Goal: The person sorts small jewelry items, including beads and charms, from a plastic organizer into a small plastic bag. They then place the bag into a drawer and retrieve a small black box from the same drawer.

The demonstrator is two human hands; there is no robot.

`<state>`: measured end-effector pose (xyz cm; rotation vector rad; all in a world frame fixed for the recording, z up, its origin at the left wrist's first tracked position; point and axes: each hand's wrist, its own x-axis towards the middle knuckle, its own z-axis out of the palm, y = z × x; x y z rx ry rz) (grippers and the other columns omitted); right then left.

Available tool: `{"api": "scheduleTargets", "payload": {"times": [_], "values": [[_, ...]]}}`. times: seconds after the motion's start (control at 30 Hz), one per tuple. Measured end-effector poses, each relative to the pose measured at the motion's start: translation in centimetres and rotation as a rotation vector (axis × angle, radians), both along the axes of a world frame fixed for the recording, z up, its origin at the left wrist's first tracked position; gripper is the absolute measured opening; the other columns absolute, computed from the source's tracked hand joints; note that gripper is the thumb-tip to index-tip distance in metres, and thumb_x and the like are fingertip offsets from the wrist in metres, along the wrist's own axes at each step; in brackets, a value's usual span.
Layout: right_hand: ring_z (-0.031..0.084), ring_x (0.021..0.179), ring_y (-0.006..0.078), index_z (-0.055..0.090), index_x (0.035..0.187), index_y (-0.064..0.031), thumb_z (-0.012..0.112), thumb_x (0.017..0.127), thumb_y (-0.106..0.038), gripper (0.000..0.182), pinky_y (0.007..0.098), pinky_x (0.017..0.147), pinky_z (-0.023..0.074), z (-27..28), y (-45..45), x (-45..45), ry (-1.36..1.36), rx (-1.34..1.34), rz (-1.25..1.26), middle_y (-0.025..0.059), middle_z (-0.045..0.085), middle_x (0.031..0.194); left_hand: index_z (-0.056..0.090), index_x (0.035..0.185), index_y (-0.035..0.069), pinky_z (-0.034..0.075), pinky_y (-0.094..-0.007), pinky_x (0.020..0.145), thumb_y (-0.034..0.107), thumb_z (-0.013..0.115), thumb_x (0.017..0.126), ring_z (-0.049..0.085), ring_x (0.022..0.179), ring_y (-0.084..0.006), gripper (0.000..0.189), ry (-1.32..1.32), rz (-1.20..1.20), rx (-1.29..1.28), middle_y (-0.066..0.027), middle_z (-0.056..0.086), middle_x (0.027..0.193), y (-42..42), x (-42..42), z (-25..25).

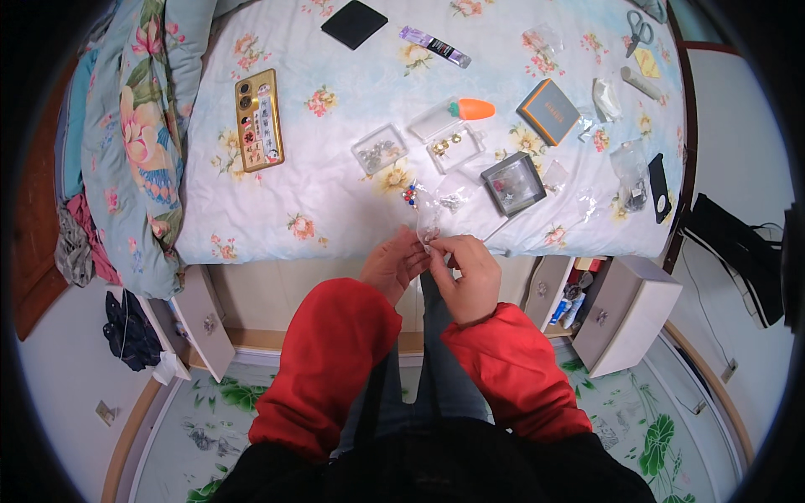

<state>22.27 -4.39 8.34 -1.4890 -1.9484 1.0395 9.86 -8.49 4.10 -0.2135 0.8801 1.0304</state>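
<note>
At the near edge of the bed, my right hand pinches the lower end of a small clear plastic bag. My left hand meets it from the other side, its fingertips on the same bag. Small pieces show faintly at the bag's pinched end, too small to make out. Just beyond lie a cluster of coloured beads and another clear bag with small silvery pieces. A grey open box to the right holds small trinkets in plastic.
On the floral bedsheet lie a clear box of small pieces, a tray with gold-coloured pieces, a carrot-topped case, a grey-orange box, a gold phone and scissors. Drawers stand open below.
</note>
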Motion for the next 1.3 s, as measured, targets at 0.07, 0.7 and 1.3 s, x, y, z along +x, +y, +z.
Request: {"api": "scheduleTargets", "payload": {"times": [0.07,0.7,1.3], "values": [[0.054,0.064,0.0238,0.056,0.077,-0.0065,0.062,0.065,0.000,0.015,0.0309,0.055,0.0434,0.0,-0.1,0.0,0.003,0.045,0.016,0.0061,0.055,0.072,0.052,0.107,0.002,0.043,-0.0262,0.080,0.039,0.045,0.087,0.055,0.091,-0.0127,0.043,-0.038,-0.010,-0.040,-0.0046,0.058,0.099,0.2,0.0,0.1],[0.042,0.047,0.0055,0.055,0.078,-0.0018,0.062,0.075,-0.004,0.007,0.0194,0.045,0.0348,0.6,0.5,0.4,0.206,-0.198,-0.340,0.0027,0.055,0.061,0.054,0.103,0.002,0.043,-0.0211,0.073,0.024,0.055,0.084,0.053,0.080,-0.0084,0.029,-0.003,0.032,0.040,-0.0002,0.055,0.084,3.9,0.1,1.7],[0.037,0.053,-0.0009,0.059,0.081,0.0005,0.060,0.079,-0.006,0.006,0.0147,0.046,0.0269,0.5,2.6,1.6,0.566,-0.680,-0.425,-0.0066,0.049,0.059,0.067,0.084,0.005,0.029,-0.0196,0.042,0.020,0.068,0.073,0.038,0.045,-0.0028,0.018,0.771,-0.330,0.187,0.0062,0.044,0.050,4.7,0.8,3.9]]}}
